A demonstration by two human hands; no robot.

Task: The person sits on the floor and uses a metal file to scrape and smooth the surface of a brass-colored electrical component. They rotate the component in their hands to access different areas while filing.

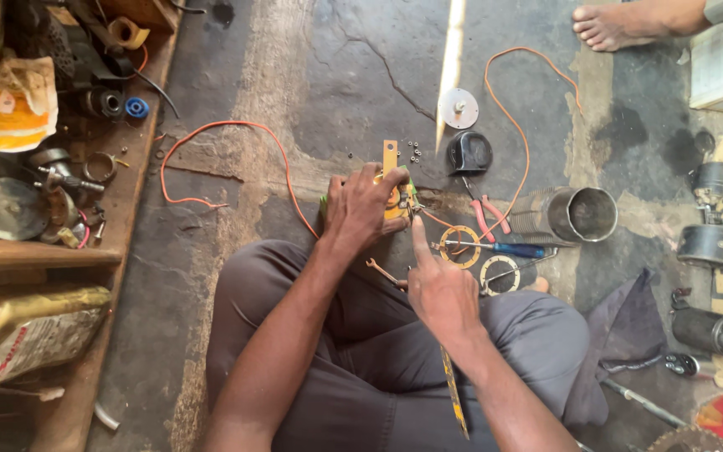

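My left hand (360, 208) grips a small yellow-orange part (395, 199) with a flat yellow tab sticking up from it, held just above the concrete floor. An orange wire (236, 125) runs from this part across the floor to the left. My right hand (438, 289) is just below it, index finger stretched up and touching the part's lower right edge. A long thin yellow strip (453, 389) lies under my right forearm; whether the hand holds it I cannot tell. I sit cross-legged in grey trousers.
Red-handled pliers (489, 218), a blue-handled screwdriver (504, 249), two ring-shaped gaskets (460, 246), a small spanner (381, 271), loose screws (414, 151), a black cap (469, 153) and a metal cylinder (575, 215) lie nearby. Another person's bare foot (608, 25) is top right. Cluttered wooden shelves (52, 167) stand left.
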